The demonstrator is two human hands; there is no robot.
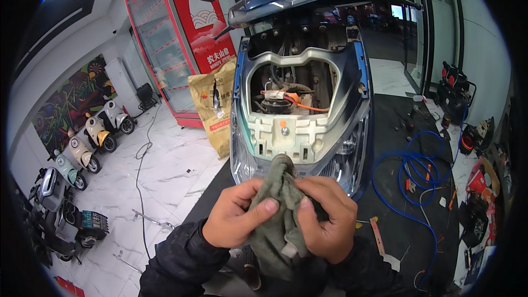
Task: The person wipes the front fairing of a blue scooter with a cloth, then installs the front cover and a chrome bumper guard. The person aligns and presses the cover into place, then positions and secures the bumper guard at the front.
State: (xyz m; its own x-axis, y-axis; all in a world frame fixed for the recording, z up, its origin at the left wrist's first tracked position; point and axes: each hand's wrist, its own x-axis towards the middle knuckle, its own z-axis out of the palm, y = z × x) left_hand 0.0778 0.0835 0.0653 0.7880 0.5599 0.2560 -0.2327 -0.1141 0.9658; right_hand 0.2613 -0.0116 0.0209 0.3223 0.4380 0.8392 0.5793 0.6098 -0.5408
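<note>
Both hands grip a greyish-green cloth (278, 236) in front of me. My left hand (236, 214) pinches its left side between thumb and fingers. On its right side my right hand (330, 217) presses a fold the same way. Bunched at the top, the cloth hangs down toward my lap; whether something is wrapped inside cannot be seen. Just beyond stands a blue scooter (300, 115) with its front panel off. An orange cable (308, 106) and dark hoses show through the opening in its pale inner frame (283, 140).
A torn brown paper sack (214, 104) leans between the scooter and a red display fridge (159, 44). Several small scooters (88, 137) line the left. Coiled blue hose (410, 159), red-handled pliers (410, 179) and other tools lie on the dark mat at right. A black cable (141, 187) crosses the tiles.
</note>
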